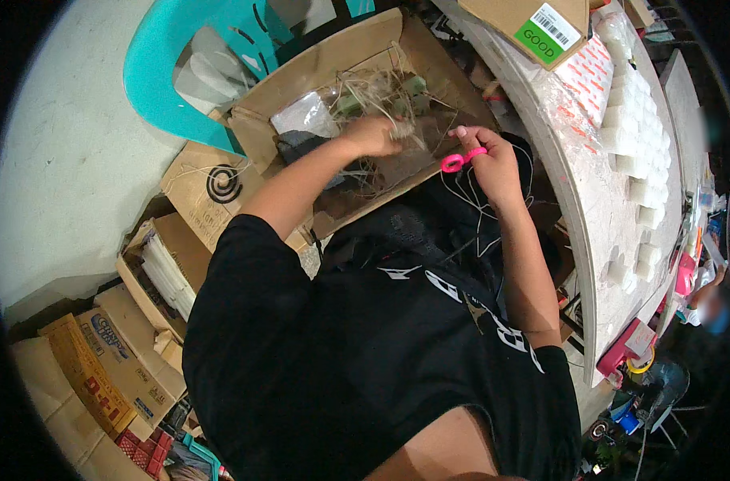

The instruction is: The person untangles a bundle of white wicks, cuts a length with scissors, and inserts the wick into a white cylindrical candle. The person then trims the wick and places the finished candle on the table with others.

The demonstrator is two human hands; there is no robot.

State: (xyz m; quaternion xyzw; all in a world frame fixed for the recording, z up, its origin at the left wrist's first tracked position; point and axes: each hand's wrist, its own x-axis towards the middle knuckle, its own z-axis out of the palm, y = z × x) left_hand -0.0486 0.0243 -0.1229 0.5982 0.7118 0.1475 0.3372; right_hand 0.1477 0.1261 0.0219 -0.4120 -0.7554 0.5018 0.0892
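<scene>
My left hand (373, 136) reaches into an open cardboard box (256, 120) in front of me. Its fingers close on a bunch of pale stringy strands (413, 135), partly hidden by the hand. My right hand (493, 164), by the box's right side, grips pink-handled scissors (453, 163); the blades cannot be made out. Thin white cord (479, 212) hangs in loops below that hand. Inside the box lie tangled fibres, green pieces (415, 86), a clear plastic packet (305, 116) and dark grey cloth (301, 146).
A teal plastic chair (152, 88) stands behind the box. On the left, a black coil (224, 184) lies on flat cardboard, near more cartons (116, 353). The long pale table (577, 172) on my right bears rows of white blocks (633, 120) and a labelled carton (501, 20).
</scene>
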